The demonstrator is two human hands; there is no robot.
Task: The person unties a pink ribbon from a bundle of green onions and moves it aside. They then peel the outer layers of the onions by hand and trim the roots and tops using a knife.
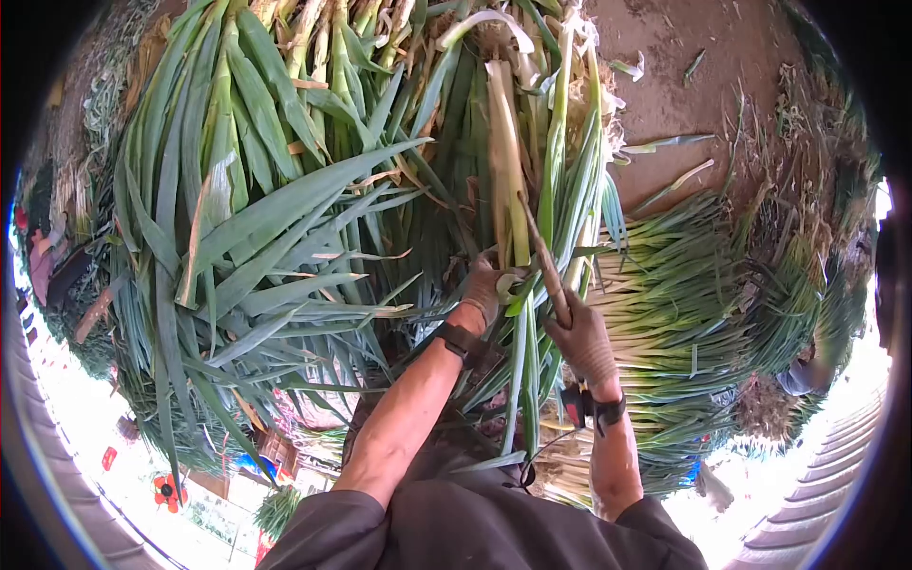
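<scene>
My left hand [482, 290], in a worn glove, is closed around the lower part of a thick leek [506, 142]. Its pale stalk points away from me, with the root end at the top of the view. My gloved right hand [581, 337] grips a narrow brown knife [546, 256], whose tip points up and left beside that leek. Further leeks [562, 171] with pale stalks and green leaves lie along the knife's right side. My left fingers are partly hidden by the leaves.
A big heap of broad-leaved leeks [237, 142] fills the left side. To the right, many thinner leeks [665, 323] lie in rows on the brown ground [684, 104]. Leaf scraps are scattered at the upper right. Another leafy pile [807, 285] stands at the far right.
</scene>
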